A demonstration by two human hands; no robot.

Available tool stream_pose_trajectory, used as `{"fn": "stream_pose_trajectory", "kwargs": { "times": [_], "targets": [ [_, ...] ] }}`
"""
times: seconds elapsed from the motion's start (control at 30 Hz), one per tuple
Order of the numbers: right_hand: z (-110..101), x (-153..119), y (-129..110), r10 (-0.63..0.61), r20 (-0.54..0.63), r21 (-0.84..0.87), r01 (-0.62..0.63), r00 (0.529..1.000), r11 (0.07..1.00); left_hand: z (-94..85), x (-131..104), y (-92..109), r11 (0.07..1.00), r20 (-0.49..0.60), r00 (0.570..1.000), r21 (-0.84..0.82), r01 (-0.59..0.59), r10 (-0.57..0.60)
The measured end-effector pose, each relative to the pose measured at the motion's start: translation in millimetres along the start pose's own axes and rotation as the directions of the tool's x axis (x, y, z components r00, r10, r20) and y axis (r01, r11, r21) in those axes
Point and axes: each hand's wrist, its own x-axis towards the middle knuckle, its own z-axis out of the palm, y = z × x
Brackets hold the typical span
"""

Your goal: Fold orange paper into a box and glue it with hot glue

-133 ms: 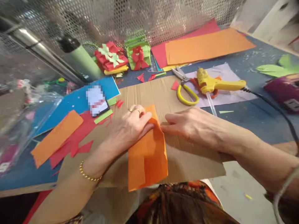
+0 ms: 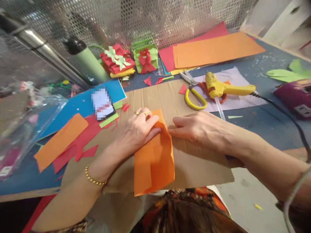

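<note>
A folded piece of orange paper (image 2: 160,161) lies on a cardboard sheet (image 2: 201,165), its near end reaching past the cardboard's front edge. My left hand (image 2: 143,126) is closed over the paper's far part, thumb and fingers pressing on it. At the paper's right edge, where there is a small crease, my right hand (image 2: 191,131) has its fingertips pinched together against it. Part of the paper's far end is hidden under my left hand.
Beyond my right hand lie yellow-handled scissors (image 2: 195,100) and a yellow glue gun (image 2: 228,89) with its cord. Orange sheets (image 2: 218,50) and two small paper bags (image 2: 145,58) stand at the back. Left are a phone (image 2: 103,105), a blue board (image 2: 73,110) and paper scraps (image 2: 63,140).
The view has shifted very slightly. Both hands keep the same hold at the orange paper.
</note>
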Motion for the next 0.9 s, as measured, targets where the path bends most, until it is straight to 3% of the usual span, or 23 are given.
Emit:
{"fn": "stream_pose_trajectory", "kwargs": {
  "times": [0.1,0.23,0.5,0.63,0.73,0.83,0.9],
  "targets": [
    [-1.4,0.3,0.7,0.037,0.012,-0.017,-0.037,0.999,0.999,1.7,0.3,-2.0,0.996,0.019,0.999,-0.080,0.042,-0.041],
    [2.6,1.7,5.5,0.064,-0.078,0.005,-0.064,0.995,0.998,-0.6,2.4,-2.8,0.962,0.121,0.983,-0.219,0.160,-0.136],
    [7.4,7.7,15.6,0.059,-0.111,0.088,-0.049,0.992,0.995,-10.6,16.6,-7.8,0.837,0.360,0.895,-0.375,0.398,-0.264],
    [6.7,14.1,18.5,0.142,-0.153,0.168,-0.115,0.978,0.979,-11.5,22.5,-10.3,0.826,0.414,0.881,-0.395,0.401,-0.230],
    [2.2,23.6,13.8,0.296,-0.272,0.258,-0.227,0.916,0.939,-12.4,23.7,-9.2,0.826,0.421,0.879,-0.397,0.401,-0.224],
    [-13.9,35.9,-0.3,0.386,-0.303,0.301,-0.296,0.871,0.906,-13.2,23.9,-8.0,0.819,0.430,0.869,-0.388,0.424,-0.246],
    [-29.8,46.1,-10.4,0.379,-0.262,0.267,-0.311,0.887,0.912,-13.4,24.3,-8.4,0.815,0.425,0.870,-0.393,0.426,-0.250]
  ]
}}
